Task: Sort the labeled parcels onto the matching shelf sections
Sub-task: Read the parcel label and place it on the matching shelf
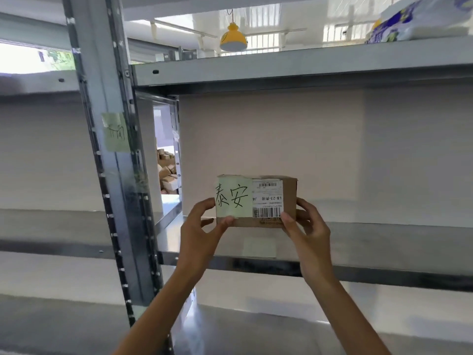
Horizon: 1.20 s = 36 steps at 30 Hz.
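I hold the parcel (256, 201) by its ends, left hand (202, 226) and right hand (305, 226) equally close, long axis level along the shelf (384, 242), just above its front edge.

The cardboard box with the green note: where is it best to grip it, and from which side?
Grip the box by its two short ends, from left and right, as the left hand and right hand do now. It is wide and low, and this keeps the note readable.

Upright's green note (116, 131) illegible, printed package (419, 20) cut off top right
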Motion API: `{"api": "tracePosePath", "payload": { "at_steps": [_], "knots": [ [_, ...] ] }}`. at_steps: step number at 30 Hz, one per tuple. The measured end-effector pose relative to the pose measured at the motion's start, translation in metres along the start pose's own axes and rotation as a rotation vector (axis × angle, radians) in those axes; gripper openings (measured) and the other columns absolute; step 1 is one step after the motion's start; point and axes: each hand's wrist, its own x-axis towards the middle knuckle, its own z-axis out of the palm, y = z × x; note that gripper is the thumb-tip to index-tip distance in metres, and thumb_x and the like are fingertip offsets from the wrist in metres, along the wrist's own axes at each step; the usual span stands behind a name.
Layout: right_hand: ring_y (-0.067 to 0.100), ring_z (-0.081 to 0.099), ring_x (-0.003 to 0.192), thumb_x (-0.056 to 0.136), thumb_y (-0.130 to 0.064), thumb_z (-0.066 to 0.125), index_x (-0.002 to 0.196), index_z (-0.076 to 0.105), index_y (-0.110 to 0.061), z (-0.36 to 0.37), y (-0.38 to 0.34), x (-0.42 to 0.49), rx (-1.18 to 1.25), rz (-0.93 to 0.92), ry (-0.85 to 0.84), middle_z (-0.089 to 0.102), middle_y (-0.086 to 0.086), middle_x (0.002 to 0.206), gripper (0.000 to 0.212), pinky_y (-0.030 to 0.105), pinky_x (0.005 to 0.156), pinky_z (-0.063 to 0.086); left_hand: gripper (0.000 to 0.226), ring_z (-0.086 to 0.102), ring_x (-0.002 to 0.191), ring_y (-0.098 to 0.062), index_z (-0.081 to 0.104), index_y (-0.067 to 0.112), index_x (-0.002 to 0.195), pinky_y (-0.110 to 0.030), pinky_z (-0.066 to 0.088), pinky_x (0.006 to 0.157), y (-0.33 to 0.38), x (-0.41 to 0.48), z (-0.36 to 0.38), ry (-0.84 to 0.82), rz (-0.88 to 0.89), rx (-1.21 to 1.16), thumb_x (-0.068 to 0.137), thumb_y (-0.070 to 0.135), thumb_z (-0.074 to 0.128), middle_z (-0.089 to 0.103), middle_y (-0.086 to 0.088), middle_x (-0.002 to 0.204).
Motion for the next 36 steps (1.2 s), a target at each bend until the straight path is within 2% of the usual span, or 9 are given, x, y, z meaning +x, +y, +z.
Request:
{"api": "tracePosePath", "payload": {
  "at_steps": [2, 5, 9, 16, 21, 25, 29, 32, 36],
  "knots": [
    [0.013, 0.064, 0.105, 0.081, -0.021, 0.071, 0.118, 0.059, -0.026, 0.015, 0.0, -0.009, 0.003, -0.002, 0.011, 0.071, -0.002, 0.108, 0.039, 0.044, 0.095, 0.052, 0.06, 0.061, 0.106, -0.016, 0.054, 0.026, 0.122, -0.027, 0.053, 0.09, -0.006, 0.0, -0.015, -0.016, -0.006, -0.005, 0.069, 0.05, 0.067, 0.062, 0.009, 0.124],
    [0.011, 0.064, 0.105, 0.081, -0.021, 0.071, 0.117, 0.059, -0.028, 0.033, -0.002, -0.022, -0.01, -0.006, 0.015, 0.071, -0.001, 0.108, 0.039, 0.042, 0.095, 0.053, 0.048, 0.061, 0.106, -0.011, 0.055, 0.025, 0.122, -0.025, 0.051, 0.091, -0.009, 0.0, -0.036, -0.021, 0.014, -0.031, 0.078, 0.034, 0.07, 0.063, 0.013, 0.117],
    [0.009, 0.064, 0.103, 0.082, -0.021, 0.07, 0.113, 0.058, -0.033, 0.047, -0.008, -0.032, -0.05, -0.015, 0.003, 0.07, -0.003, 0.108, 0.036, 0.035, 0.092, 0.054, 0.041, 0.061, 0.107, -0.009, 0.057, 0.026, 0.117, -0.026, 0.052, 0.091, -0.006, -0.006, -0.055, -0.016, 0.036, -0.053, 0.078, 0.027, 0.071, 0.064, 0.011, 0.114],
    [0.014, 0.062, 0.108, 0.083, -0.021, 0.068, 0.12, 0.055, -0.028, 0.052, -0.02, -0.05, -0.066, -0.013, 0.006, 0.067, 0.001, 0.115, 0.04, 0.028, 0.09, 0.053, 0.039, 0.062, 0.106, -0.01, 0.053, 0.035, 0.112, -0.015, 0.051, 0.08, 0.003, -0.022, -0.066, -0.034, 0.001, -0.075, 0.08, 0.023, 0.071, 0.062, 0.015, 0.112],
    [0.014, 0.062, 0.106, 0.084, -0.022, 0.068, 0.12, 0.053, -0.027, 0.054, -0.03, -0.061, -0.086, -0.005, -0.013, 0.067, 0.002, 0.114, 0.039, 0.025, 0.088, 0.053, 0.043, 0.062, 0.11, -0.015, 0.053, 0.032, 0.116, -0.033, 0.054, 0.092, 0.01, -0.033, -0.076, -0.035, -0.054, -0.114, 0.079, 0.022, 0.072, 0.064, 0.005, 0.121],
    [0.015, 0.062, 0.106, 0.085, -0.021, 0.067, 0.118, 0.052, -0.028, 0.06, -0.034, -0.074, -0.084, 0.009, -0.019, 0.067, 0.002, 0.113, 0.038, 0.022, 0.085, 0.052, 0.044, 0.062, 0.112, -0.014, 0.054, 0.032, 0.119, -0.034, 0.054, 0.094, 0.012, -0.041, -0.089, -0.052, -0.064, -0.134, 0.08, 0.021, 0.071, 0.064, 0.005, 0.122],
    [0.016, 0.062, 0.106, 0.085, -0.02, 0.067, 0.12, 0.052, -0.025, 0.07, -0.042, -0.081, -0.081, 0.01, 0.0, 0.066, 0.003, 0.115, 0.039, 0.026, 0.088, 0.052, 0.044, 0.062, 0.107, -0.005, 0.054, 0.024, 0.127, -0.026, 0.052, 0.094, 0.017, -0.041, -0.105, -0.058, -0.046, -0.163, 0.085, 0.017, 0.065, 0.064, 0.007, 0.12],
    [0.014, 0.063, 0.104, 0.084, -0.018, 0.067, 0.115, 0.054, -0.028, 0.081, -0.048, -0.084, -0.071, -0.005, 0.014, 0.068, -0.003, 0.106, 0.035, 0.031, 0.091, 0.052, 0.041, 0.06, 0.098, 0.005, 0.054, 0.021, 0.127, -0.01, 0.051, 0.083, 0.021, -0.04, -0.119, -0.069, -0.014, -0.168, 0.087, 0.015, 0.062, 0.062, 0.009, 0.116],
    [0.014, 0.064, 0.102, 0.083, -0.018, 0.068, 0.11, 0.055, -0.032, 0.096, -0.052, -0.093, -0.068, -0.012, 0.022, 0.067, -0.008, 0.102, 0.033, 0.03, 0.089, 0.053, 0.043, 0.06, 0.096, 0.004, 0.052, 0.017, 0.129, -0.003, 0.048, 0.076, 0.021, -0.04, -0.139, -0.079, -0.015, -0.188, 0.087, 0.01, 0.061, 0.062, 0.009, 0.115]
  ]
}}
